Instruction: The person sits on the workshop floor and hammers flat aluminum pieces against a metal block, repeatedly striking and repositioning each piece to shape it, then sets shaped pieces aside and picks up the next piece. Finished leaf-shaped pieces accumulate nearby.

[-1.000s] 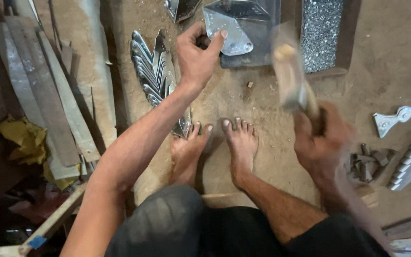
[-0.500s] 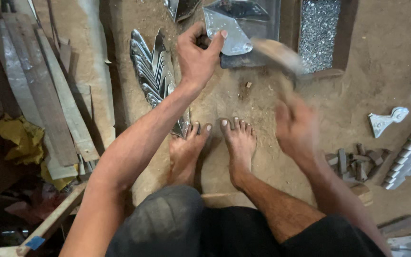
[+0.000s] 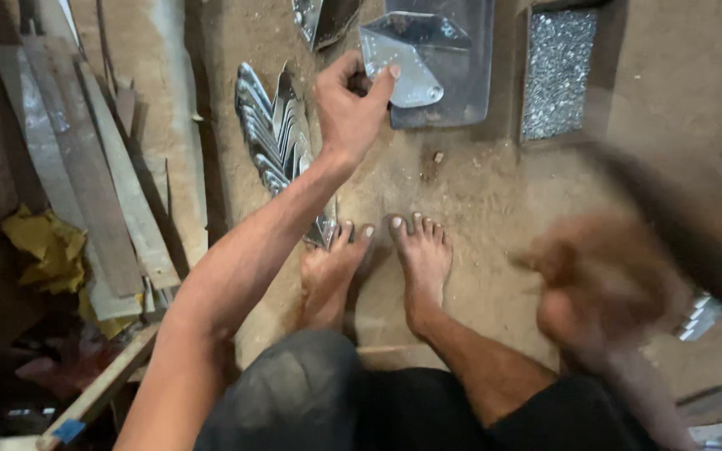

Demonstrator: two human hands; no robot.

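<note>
Packed, dusty earthen floor (image 3: 495,200) filled the view, with the person's bare feet planted at centre. Long grey metal strips (image 3: 85,192) lay along the left edge beside a crumpled yellow cloth (image 3: 43,246). A dark rectangular tray of small silvery bits (image 3: 557,71) sat at upper right. A fanned row of shiny leaf-shaped metal cutouts (image 3: 273,134) stood left of the feet. The left hand (image 3: 348,113) pinched a small dark tool against a flat triangular sheet-metal piece (image 3: 403,71) resting on a dark steel block (image 3: 461,92). The right hand (image 3: 603,284) was motion-blurred; its grip could not be told.
</note>
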